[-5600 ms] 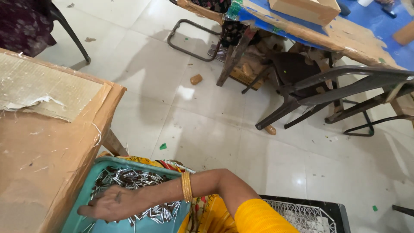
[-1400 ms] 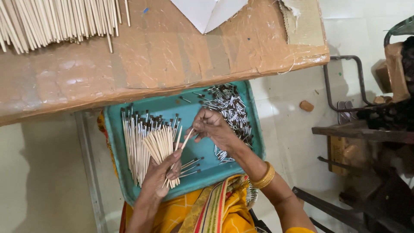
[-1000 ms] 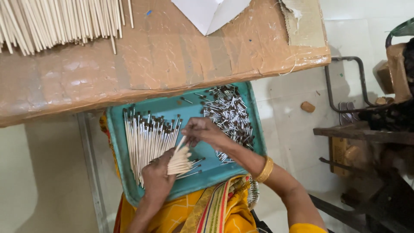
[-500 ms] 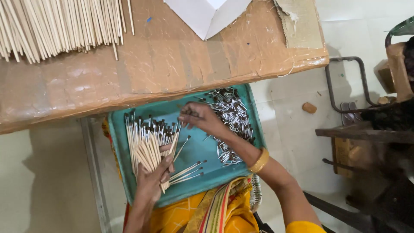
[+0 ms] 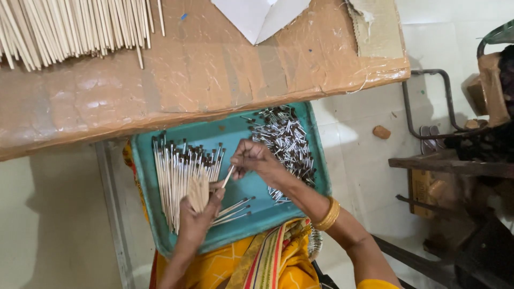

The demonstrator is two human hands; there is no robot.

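A broad cardboard-covered table (image 5: 214,80) is filling the top of the view, with a spread of bare pale sticks (image 5: 75,27) lying at its far left and a white folded sheet (image 5: 257,16) near the middle. Below its edge, a teal tray (image 5: 241,134) is resting on the person's lap over yellow cloth.

Inside the tray, a row of capped sticks (image 5: 176,171) is lying at the left, dark metal ends pointing toward the table, while a heap of loose metal caps (image 5: 286,142) is sitting at the right, well apart from them.

The left hand (image 5: 195,217) is gripping a small bundle of sticks (image 5: 199,191), fingers wrapped tightly around it. The right hand (image 5: 251,159) is pinching a single stick (image 5: 228,175), fingertips pressed together on its upper end, its lower end touching the bundle.

To my eye the bundle is looking loosely fanned, so a slackening grip could be letting sticks slide out among the finished ones. The tray is also only balancing on the lap, and a knee shifting might be tipping caps over the rim.

The single stick is looking thin, straight and pale; whether it carries a cap I cannot tell.
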